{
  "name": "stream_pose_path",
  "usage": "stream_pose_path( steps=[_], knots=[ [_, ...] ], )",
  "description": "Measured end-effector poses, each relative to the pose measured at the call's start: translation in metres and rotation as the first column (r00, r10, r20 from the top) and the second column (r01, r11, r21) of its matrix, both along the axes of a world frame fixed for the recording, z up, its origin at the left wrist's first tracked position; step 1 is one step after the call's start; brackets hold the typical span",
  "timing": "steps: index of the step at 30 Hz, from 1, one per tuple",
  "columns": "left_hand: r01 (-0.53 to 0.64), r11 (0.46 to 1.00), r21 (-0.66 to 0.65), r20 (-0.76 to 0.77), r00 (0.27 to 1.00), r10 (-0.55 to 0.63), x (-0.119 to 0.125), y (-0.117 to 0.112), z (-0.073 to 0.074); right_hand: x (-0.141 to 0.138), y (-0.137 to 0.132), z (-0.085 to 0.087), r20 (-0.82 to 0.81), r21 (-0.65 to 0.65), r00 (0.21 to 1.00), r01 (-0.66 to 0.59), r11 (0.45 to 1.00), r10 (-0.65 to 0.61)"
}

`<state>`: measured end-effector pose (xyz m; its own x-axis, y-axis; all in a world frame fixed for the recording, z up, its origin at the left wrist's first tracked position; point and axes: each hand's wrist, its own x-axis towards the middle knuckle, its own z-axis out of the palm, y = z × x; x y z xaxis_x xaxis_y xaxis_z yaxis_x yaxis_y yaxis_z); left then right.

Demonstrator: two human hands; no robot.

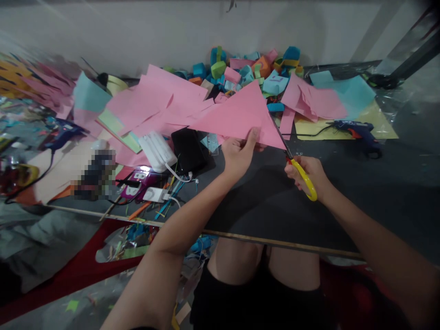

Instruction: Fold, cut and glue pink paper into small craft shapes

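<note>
A pink sheet of paper, triangular in outline, is held up above the dark table. My left hand pinches its lower edge, thumb on top and fingers beneath. In my right hand is a pair of scissors with yellow handles. Their blades lie along the paper's right edge, near its lower right corner. Whether the blades are apart cannot be made out. Behind the sheet lie more pink papers, partly covered by it.
Small folded paper pieces are heaped by the wall. A blue glue gun rests on yellow paper at right; another glue gun is at left. A white power bank, black case and purple device lie left of my arm.
</note>
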<state>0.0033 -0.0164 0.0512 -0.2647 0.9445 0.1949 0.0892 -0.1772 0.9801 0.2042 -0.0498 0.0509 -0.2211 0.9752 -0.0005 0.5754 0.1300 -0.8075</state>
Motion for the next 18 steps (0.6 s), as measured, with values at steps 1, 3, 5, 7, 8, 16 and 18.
stream_pose_path(
  steps=[1,3,5,7,8,16,18],
  knots=[
    [0.008,1.0,-0.005,0.016,1.0,-0.007,0.0002,0.0002,-0.0002,-0.0003,-0.0002,0.0002,-0.005,-0.012,1.0,0.006,1.0,-0.006],
    [0.02,1.0,-0.013,0.064,0.998,-0.019,0.0009,0.0007,-0.0008,-0.0011,-0.0007,0.0011,-0.02,-0.043,1.0,0.02,0.999,-0.021],
    [0.024,1.0,-0.019,0.112,0.993,-0.022,0.0016,0.0013,-0.0013,-0.002,-0.0013,0.0021,-0.04,-0.057,0.999,0.023,0.998,-0.026],
    [0.032,0.999,-0.026,0.142,0.99,-0.028,0.0022,0.002,-0.0015,-0.003,-0.0019,0.0029,-0.068,-0.064,0.997,0.019,0.998,-0.023],
    [0.037,0.999,-0.03,0.15,0.988,-0.032,0.0025,0.0024,-0.0013,-0.0035,-0.0023,0.0031,-0.082,-0.067,0.996,0.014,0.998,-0.02],
    [0.041,0.997,-0.062,0.161,0.986,-0.03,0.0046,0.0023,0.0018,-0.005,-0.0036,0.0034,-0.106,-0.085,0.994,0.018,0.996,-0.027],
    [0.048,0.997,-0.059,0.162,0.986,-0.038,0.0047,0.0022,0.001,-0.0053,-0.0037,0.0035,-0.096,-0.081,0.995,0.024,0.996,-0.032]
  ],
)
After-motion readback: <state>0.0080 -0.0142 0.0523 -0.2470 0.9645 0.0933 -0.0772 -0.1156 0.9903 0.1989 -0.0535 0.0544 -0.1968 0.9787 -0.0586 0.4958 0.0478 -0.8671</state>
